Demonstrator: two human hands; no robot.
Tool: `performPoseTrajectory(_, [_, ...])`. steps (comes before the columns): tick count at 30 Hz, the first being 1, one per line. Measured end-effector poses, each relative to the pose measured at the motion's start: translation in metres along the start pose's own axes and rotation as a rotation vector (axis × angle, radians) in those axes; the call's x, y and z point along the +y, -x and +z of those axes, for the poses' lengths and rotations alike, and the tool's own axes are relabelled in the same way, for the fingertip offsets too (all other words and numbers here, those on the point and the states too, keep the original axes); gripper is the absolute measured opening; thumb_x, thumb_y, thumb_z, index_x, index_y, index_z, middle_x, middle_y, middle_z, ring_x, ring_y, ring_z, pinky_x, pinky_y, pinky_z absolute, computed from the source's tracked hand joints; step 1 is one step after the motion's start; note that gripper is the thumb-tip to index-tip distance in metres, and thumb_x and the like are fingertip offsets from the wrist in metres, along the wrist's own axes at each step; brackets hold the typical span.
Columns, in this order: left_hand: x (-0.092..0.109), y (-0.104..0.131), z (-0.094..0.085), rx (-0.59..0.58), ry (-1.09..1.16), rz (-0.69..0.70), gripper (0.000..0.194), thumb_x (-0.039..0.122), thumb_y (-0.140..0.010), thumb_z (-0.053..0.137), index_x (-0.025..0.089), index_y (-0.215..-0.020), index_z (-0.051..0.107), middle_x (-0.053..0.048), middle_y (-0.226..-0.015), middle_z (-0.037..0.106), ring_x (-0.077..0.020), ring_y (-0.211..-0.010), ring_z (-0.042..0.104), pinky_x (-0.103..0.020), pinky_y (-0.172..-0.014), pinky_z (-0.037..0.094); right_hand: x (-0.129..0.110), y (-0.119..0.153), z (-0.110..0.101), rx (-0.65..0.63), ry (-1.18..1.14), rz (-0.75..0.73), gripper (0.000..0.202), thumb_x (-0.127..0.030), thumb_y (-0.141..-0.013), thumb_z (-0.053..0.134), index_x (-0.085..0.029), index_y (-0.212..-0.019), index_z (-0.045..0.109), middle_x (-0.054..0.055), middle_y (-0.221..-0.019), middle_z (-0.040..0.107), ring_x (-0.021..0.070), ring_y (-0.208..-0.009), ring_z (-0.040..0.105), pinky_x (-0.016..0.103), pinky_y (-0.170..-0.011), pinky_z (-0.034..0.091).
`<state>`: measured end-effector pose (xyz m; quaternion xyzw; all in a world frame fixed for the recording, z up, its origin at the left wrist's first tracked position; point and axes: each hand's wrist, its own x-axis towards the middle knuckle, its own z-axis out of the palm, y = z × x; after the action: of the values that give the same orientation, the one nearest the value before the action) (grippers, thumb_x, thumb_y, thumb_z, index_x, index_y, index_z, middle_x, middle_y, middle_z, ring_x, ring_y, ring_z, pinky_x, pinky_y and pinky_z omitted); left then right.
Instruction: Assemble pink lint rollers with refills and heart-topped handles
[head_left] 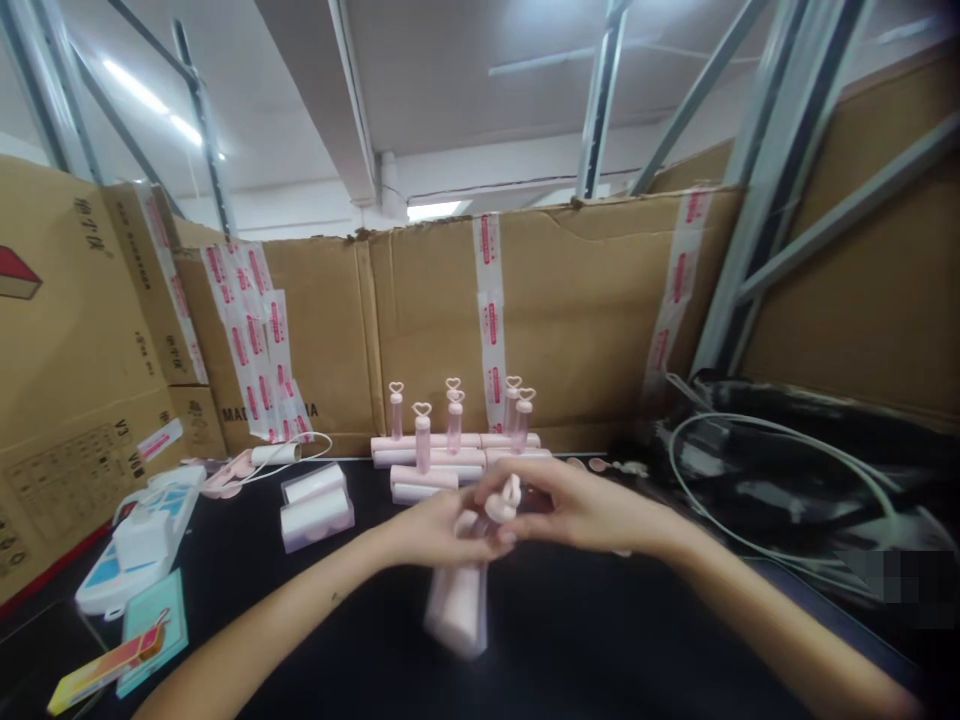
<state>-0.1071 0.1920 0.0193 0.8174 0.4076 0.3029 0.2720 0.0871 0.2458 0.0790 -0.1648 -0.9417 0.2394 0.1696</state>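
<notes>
While the left hand (427, 530) is closing its thumb and fingers around a small heart-topped tube (500, 507), the right hand (574, 503) is gripping the same piece near its pale top, its fingertips curling just beside the heart-shaped loop. Both hands are meeting over the middle of the black worktop (600, 640), and the tube is sitting between them, tilted and partly covered by fingers. Just below the left hand, a clear case (459, 615) with a pale pink body is showing, blurred; whether it is resting on the worktop or hanging from the fingers, I cannot tell.

Beyond the hands, several similar pink wands (423, 440) are standing upright among pink-and-white cases (425, 480), which are lying in rows near a cardboard wall (427, 330). To the left of these, a pair of clear-wrapped white cases (315, 508) is lying side by side. Farther left, a white-and-blue power strip (142, 545) is lying at a slant, and near it a yellow-and-orange packet (109, 668) is overlapping a teal card (155, 625). On the right, a pale cable (677, 450) is looping over dark, blurred items.
</notes>
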Motion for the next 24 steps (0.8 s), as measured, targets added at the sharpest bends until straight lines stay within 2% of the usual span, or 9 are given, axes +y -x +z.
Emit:
performPoseTrajectory(2, [-0.001, 0.007, 0.005, -0.104, -0.024, -0.061, 0.025, 0.034, -0.086, 0.042, 0.015, -0.096, 0.054, -0.001, -0.068, 0.063, -0.0134, -0.060, 0.061, -0.023, -0.058, 0.047, 0.001, 0.008, 0.014, 0.069, -0.076, 0.046, 0.039, -0.027, -0.075, 0.056, -0.021, -0.112, 0.049, 0.003, -0.093, 0.056, 0.0133, -0.067, 0.050, 0.025, -0.061, 0.042])
performPoseTrajectory(4, [-0.005, 0.020, 0.009, -0.020, -0.228, -0.118, 0.020, 0.034, -0.084, 0.043, 0.017, -0.084, 0.053, 0.003, -0.057, 0.058, -0.0110, -0.050, 0.056, -0.020, -0.049, 0.039, 0.007, 0.018, 0.023, 0.119, -0.170, 0.101, 0.039, -0.019, -0.074, 0.046, -0.022, -0.113, 0.041, 0.001, -0.088, 0.051, 0.0122, -0.067, 0.046, 0.025, -0.062, 0.041])
performPoseTrajectory(6, [-0.008, 0.033, 0.014, 0.119, -0.514, -0.111, 0.015, 0.033, -0.079, 0.050, 0.018, -0.075, 0.051, 0.004, -0.057, 0.058, -0.0117, -0.049, 0.056, -0.020, -0.048, 0.033, 0.010, 0.028, 0.029, 0.095, -0.246, 0.155, 0.034, -0.014, -0.075, 0.036, -0.022, -0.108, 0.037, -0.001, -0.082, 0.047, 0.0119, -0.066, 0.044, 0.025, -0.065, 0.040])
performPoseTrajectory(8, [-0.010, 0.042, 0.017, 0.170, -0.711, -0.073, 0.013, 0.030, -0.076, 0.052, 0.019, -0.072, 0.050, 0.004, -0.057, 0.059, -0.0132, -0.049, 0.057, -0.022, -0.047, 0.029, 0.007, 0.032, 0.036, 0.057, -0.261, 0.192, 0.031, -0.013, -0.076, 0.032, -0.022, -0.106, 0.032, -0.001, -0.079, 0.046, 0.0123, -0.067, 0.044, 0.027, -0.069, 0.039])
performPoseTrajectory(11, [-0.009, 0.044, 0.020, 0.129, -0.804, -0.065, 0.010, 0.030, -0.076, 0.051, 0.020, -0.076, 0.051, 0.003, -0.058, 0.061, -0.0154, -0.049, 0.059, -0.023, -0.046, 0.027, -0.006, 0.030, 0.047, 0.031, -0.239, 0.179, 0.036, -0.012, -0.076, 0.033, -0.021, -0.110, 0.028, -0.001, -0.081, 0.049, 0.0138, -0.072, 0.047, 0.030, -0.075, 0.037])
performPoseTrajectory(13, [-0.006, 0.043, 0.020, 0.076, -0.819, -0.096, 0.011, 0.031, -0.077, 0.050, 0.020, -0.079, 0.052, 0.003, -0.062, 0.064, -0.0171, -0.052, 0.062, -0.023, -0.046, 0.027, -0.013, 0.026, 0.055, 0.017, -0.263, 0.172, 0.043, -0.011, -0.072, 0.038, -0.021, -0.113, 0.028, -0.001, -0.082, 0.048, 0.0130, -0.070, 0.045, 0.028, -0.071, 0.037])
performPoseTrajectory(18, [-0.003, 0.045, 0.013, -0.043, -0.857, -0.134, 0.014, 0.032, -0.079, 0.049, 0.021, -0.086, 0.053, 0.002, -0.068, 0.067, -0.0198, -0.060, 0.066, -0.023, -0.049, 0.032, -0.010, 0.025, 0.064, -0.124, -0.484, 0.135, 0.053, -0.007, -0.063, 0.049, -0.021, -0.113, 0.041, -0.002, -0.085, 0.043, 0.0094, -0.066, 0.039, 0.022, -0.061, 0.036])
performPoseTrajectory(22, [-0.011, 0.053, 0.014, -0.079, -0.876, -0.107, 0.012, 0.031, -0.079, 0.051, 0.020, -0.083, 0.054, 0.001, -0.068, 0.068, -0.0189, -0.059, 0.066, -0.023, -0.049, 0.033, -0.001, 0.026, 0.064, -0.208, -0.632, 0.147, 0.026, -0.024, -0.084, 0.046, -0.020, -0.109, 0.049, 0.000, -0.086, 0.046, 0.0106, -0.072, 0.045, 0.025, -0.067, 0.038])
performPoseTrajectory(24, [-0.016, 0.055, 0.016, -0.065, -0.875, -0.116, 0.010, 0.030, -0.079, 0.052, 0.020, -0.082, 0.054, 0.001, -0.067, 0.068, -0.0187, -0.058, 0.066, -0.023, -0.049, 0.034, 0.005, 0.026, 0.066, -0.220, -0.648, 0.093, 0.028, -0.036, -0.092, 0.036, -0.017, -0.103, 0.053, 0.002, -0.088, 0.049, 0.0125, -0.078, 0.048, 0.029, -0.075, 0.039])
